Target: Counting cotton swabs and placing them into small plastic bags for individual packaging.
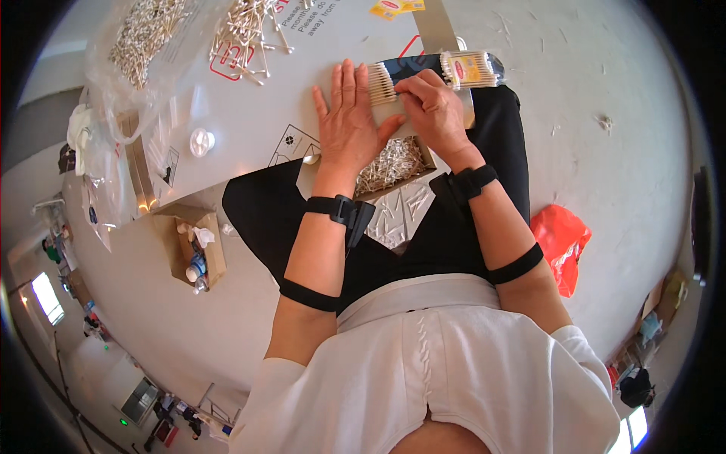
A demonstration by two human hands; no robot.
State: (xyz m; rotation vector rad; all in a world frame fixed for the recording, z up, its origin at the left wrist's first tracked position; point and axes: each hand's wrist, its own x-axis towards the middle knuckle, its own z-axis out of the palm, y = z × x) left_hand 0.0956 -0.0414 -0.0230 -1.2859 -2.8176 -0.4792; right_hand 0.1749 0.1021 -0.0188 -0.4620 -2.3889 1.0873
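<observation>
A row of cotton swabs point(381, 85) lies side by side on a dark strip point(416, 66) at the table's edge. My left hand point(349, 125) rests flat just left of that row, fingers stretched and thumb out to the right. Over the strip, at the row's right end, my right hand point(437, 110) has its fingertips pinched together; what they hold, if anything, is hidden. Beyond it a flat pack of cotton swabs point(470, 69) with a yellow and red label sits on the strip's right end. Below my hands a cardboard box point(429, 160) holds many loose swabs.
Loose swabs point(249, 38) lie heaped on the table point(257, 110), beside a clear bag of swabs point(147, 41). A small clear plastic piece point(201, 141) is at left. Yellow labels point(396, 7) lie at the back. A carton point(215, 250) and a red bag point(561, 246) stand on the floor.
</observation>
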